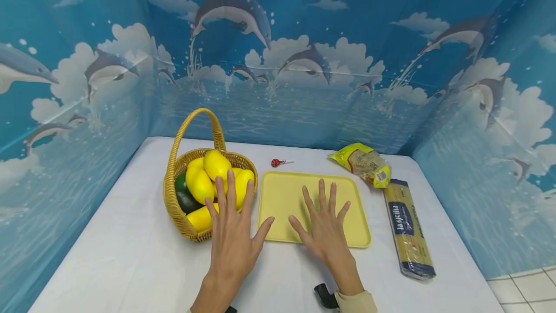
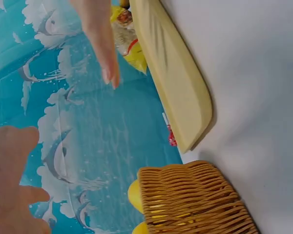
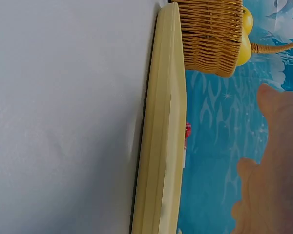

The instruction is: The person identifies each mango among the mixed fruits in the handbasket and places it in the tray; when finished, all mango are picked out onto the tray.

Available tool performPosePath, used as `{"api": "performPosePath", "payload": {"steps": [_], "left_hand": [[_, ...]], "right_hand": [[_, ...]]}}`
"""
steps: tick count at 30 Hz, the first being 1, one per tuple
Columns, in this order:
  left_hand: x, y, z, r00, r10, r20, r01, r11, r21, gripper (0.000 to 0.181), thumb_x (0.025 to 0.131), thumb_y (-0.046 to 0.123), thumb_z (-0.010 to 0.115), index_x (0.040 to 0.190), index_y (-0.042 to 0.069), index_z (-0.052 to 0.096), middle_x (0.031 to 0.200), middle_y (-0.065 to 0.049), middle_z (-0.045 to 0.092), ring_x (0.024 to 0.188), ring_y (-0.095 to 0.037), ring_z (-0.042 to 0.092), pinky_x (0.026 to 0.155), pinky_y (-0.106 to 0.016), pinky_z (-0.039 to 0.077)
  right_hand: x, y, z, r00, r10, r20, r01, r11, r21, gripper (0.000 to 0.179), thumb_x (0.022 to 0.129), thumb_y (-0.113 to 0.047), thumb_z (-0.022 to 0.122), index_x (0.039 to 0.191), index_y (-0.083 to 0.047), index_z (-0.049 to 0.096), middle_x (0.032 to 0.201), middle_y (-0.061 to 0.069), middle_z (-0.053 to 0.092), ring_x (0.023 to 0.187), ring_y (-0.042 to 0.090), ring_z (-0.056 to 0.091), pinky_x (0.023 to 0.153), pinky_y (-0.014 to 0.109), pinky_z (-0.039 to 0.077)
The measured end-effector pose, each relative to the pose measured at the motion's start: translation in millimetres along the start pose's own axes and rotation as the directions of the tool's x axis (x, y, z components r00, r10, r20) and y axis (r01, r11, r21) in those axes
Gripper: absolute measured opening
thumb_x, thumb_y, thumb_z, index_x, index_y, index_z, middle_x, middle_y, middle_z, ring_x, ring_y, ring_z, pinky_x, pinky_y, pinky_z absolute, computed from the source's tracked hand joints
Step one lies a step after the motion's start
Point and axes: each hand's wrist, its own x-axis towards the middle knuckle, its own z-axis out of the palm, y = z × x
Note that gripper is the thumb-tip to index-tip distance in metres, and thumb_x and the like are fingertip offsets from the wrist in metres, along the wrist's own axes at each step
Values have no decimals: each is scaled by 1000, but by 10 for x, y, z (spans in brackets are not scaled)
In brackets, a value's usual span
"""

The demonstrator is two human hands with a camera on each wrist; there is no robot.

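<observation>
Both hands are held up with fingers spread and nothing in them. My left hand (image 1: 233,240) overlaps the right front of a wicker basket (image 1: 171,202) in the head view. Smooth yellow fruits (image 1: 200,185), shaped like lemons or mangoes, fill the basket beside a dark green fruit (image 1: 186,198). Over the front part of a pale yellow tray (image 1: 278,190) hovers my right hand (image 1: 323,231). In the left wrist view the basket (image 2: 190,190) and tray (image 2: 178,73) stand below the fingers. The right wrist view shows the tray's side (image 3: 156,122) apart from the hand (image 3: 278,161).
A red lollipop (image 1: 275,163) with a white stick lies behind the tray. At the back right sits a yellow, partly clear bag (image 1: 367,164), touching a long pack of spaghetti (image 1: 404,221). Dolphin-print curtains (image 1: 278,100) enclose the white-covered table (image 1: 130,255).
</observation>
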Motion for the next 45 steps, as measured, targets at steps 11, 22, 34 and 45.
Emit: {"api": "performPosePath", "payload": {"steps": [11,22,34,45], "left_hand": [[75,-36,-294,984,82,-158,-98,991,-94,108,85,27,96,169,5,32,181,-17,1,167,-43,-1,134,-68,6],[120,-169,-578,930,94,-355,-149,980,-132,102,85,4,90,168,4,32,179,-22,13,166,-44,5,136,-65,2],[119,-360,-758,842,-11,-539,-42,995,-86,86,86,-19,77,162,-1,42,174,-21,31,165,-41,19,135,-68,6],[8,-533,-766,861,-122,-494,76,991,-112,79,95,-15,73,164,-1,38,166,-22,46,151,-42,47,124,-54,41]], "right_hand": [[-1,-39,2,1000,5,13,-6,1000,12,86,104,-66,56,172,-22,28,181,18,-1,165,49,-8,117,94,2],[-31,-93,25,1000,-14,12,14,1000,18,85,104,-64,58,171,-21,30,181,21,4,164,50,-5,116,95,4],[-46,-97,57,1000,-27,15,27,999,25,84,105,-63,57,172,-21,29,181,17,-2,164,50,-5,115,95,5],[-32,-101,67,999,-45,7,45,999,25,85,105,-64,57,172,-21,27,182,15,-5,164,51,-4,115,95,7]]}}
